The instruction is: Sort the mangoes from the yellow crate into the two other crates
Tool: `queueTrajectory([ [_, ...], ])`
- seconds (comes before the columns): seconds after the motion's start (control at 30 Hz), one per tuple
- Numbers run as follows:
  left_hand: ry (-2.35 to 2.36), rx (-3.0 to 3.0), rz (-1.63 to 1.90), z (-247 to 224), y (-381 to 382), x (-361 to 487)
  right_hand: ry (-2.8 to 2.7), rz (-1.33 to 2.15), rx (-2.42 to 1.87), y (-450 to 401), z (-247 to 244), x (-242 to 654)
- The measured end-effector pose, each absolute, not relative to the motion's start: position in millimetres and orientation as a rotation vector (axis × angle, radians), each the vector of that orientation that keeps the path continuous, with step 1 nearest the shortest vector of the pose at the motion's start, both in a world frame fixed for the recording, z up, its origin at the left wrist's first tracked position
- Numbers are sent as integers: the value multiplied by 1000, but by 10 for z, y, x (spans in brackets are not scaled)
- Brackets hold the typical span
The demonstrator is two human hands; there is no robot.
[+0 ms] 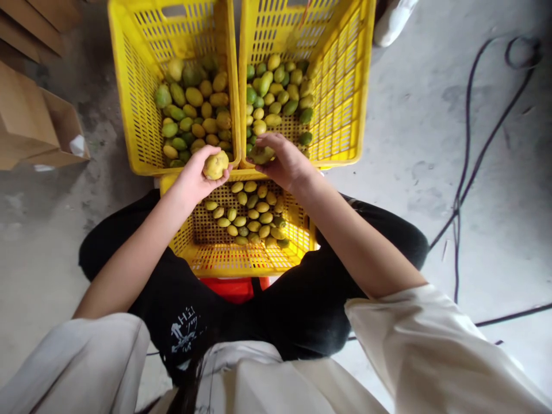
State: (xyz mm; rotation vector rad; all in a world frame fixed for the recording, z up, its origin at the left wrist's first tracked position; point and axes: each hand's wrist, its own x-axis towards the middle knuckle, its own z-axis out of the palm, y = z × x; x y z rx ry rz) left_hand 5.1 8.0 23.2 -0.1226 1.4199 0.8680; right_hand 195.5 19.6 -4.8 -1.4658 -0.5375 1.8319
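My left hand (pixel 195 176) is closed around a knobbly yellow lemon (pixel 216 165), held above the near rim of the left yellow crate (pixel 126 103). A greenish lemon (pixel 261 154) is gripped in my right hand (pixel 285 162), over the near edge of the right yellow crate (pixel 345 92). Part of that lemon is hidden by my fingers. Green and yellow lemons (pixel 195 96) lie in a heap in the left crate, and more lemons (pixel 276 89) lie in the right one. Between my knees, a nearer yellow crate (pixel 241 263) contains smaller yellow-green lemons (pixel 253 214).
Cardboard boxes (pixel 26 115) stand on the concrete floor at the left. A black cable (pixel 468 155) loops across the floor at the right. Beyond the right crate shows a white shoe (pixel 393 23). Something red (pixel 235 290) sits below the near crate.
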Motion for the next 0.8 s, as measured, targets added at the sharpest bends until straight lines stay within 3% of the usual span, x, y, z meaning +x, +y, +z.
queueTrajectory([
  [0.4, 1369, -159, 1054, 276, 89, 62, -264, 1801, -1510, 216, -88, 1869],
  [0.8, 1448, -59, 846, 272, 110, 77, -249, 1924, -1437, 240, -73, 1923],
])
